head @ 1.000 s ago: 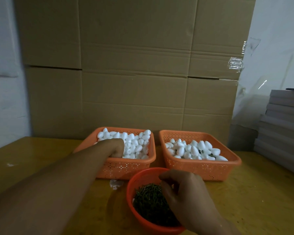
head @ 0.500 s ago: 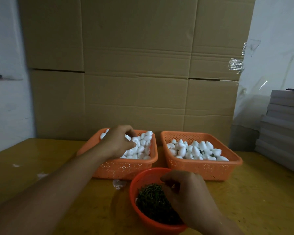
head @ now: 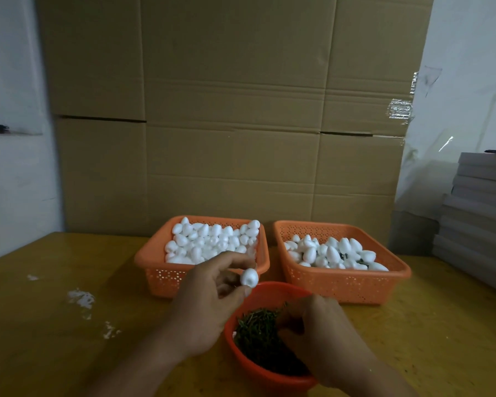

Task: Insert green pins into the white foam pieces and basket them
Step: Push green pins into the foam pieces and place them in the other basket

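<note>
My left hand (head: 209,302) pinches one white foam piece (head: 249,277) between thumb and fingertips, just above the near rim of the left orange basket (head: 155,275), which is heaped with plain white foam pieces. My right hand (head: 317,332) reaches into the round orange bowl (head: 265,373) of green pins (head: 255,333), fingers curled down among the pins; whether it holds a pin is hidden. The right orange basket (head: 347,285) holds foam pieces with green pins showing among them.
Everything sits on a yellow wooden table (head: 55,325) with white foam crumbs (head: 80,298) at the left. A wall of cardboard boxes (head: 229,124) stands behind the baskets. A stack of grey boards (head: 481,219) rises at the right edge.
My left hand has lifted out of the left basket and drawn back toward the bowl, now holding one foam piece. My right hand has stayed in the pin bowl.
</note>
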A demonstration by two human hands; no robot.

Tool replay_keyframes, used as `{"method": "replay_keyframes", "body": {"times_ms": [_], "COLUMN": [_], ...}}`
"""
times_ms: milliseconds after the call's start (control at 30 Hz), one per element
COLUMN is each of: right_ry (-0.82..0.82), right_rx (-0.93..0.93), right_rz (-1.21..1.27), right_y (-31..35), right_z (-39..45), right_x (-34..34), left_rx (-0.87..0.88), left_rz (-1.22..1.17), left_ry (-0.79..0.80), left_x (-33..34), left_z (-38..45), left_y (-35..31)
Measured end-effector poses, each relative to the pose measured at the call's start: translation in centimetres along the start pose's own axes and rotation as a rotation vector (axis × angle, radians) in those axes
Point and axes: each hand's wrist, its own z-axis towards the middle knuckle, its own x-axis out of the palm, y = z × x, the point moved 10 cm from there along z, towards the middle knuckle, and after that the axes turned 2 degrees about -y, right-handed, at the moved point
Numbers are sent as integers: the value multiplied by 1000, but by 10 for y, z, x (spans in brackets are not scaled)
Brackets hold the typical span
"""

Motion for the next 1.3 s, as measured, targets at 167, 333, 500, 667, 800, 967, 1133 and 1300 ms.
{"method": "replay_keyframes", "body": {"times_ms": [167, 333, 500, 667, 800, 967, 1133, 1300], "right_ry": [54, 195, 272, 250, 212, 172, 153, 90], "right_rx": [-1, 43, 35, 38, 27, 23, 30, 2], "right_rz": [-51, -152, -208, -163, -132, -116, -96, -85], "right_y": [4, 8, 9, 3, 3, 2, 3, 9], "right_z": [2, 8, 16, 19, 17, 15, 15, 13], "right_x": [7, 23, 37, 38, 35, 32, 27, 17], "left_rx": [0, 89, 160, 132, 57, 55, 45, 6], "left_rz": [-8, -27, 28, 14, -60, -53, -69, -103], "left_ry": [28, 38, 13, 36, 109, 127, 112, 85], "left_x": [6, 4, 4, 9, 19, 28, 27, 25], "left_z": [-9, -10, -12, -11, -14, -16, -17, -17], "left_y": [8, 0, -9, -4, 4, 5, 3, 5]}}
